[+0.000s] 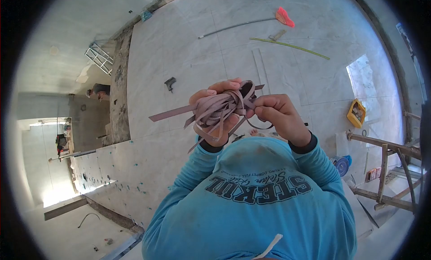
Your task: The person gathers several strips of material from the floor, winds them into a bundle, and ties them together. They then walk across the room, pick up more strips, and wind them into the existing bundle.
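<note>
While both hands work, a strap bundle sits gripped.
Left hand clutches the bundle; right hand pinches a strand beside that grip.

strap bundle between hands, bucket right

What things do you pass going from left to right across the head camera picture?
Metal rack → dark bracket on the floor → left hand with tangled straps → right hand → yellow tray → wooden ladder.

A tangled bundle of flat, pinkish-brown straps — loosely knotted and looped — is held up at chest height, one long loose end jutting out leftward.
</note>
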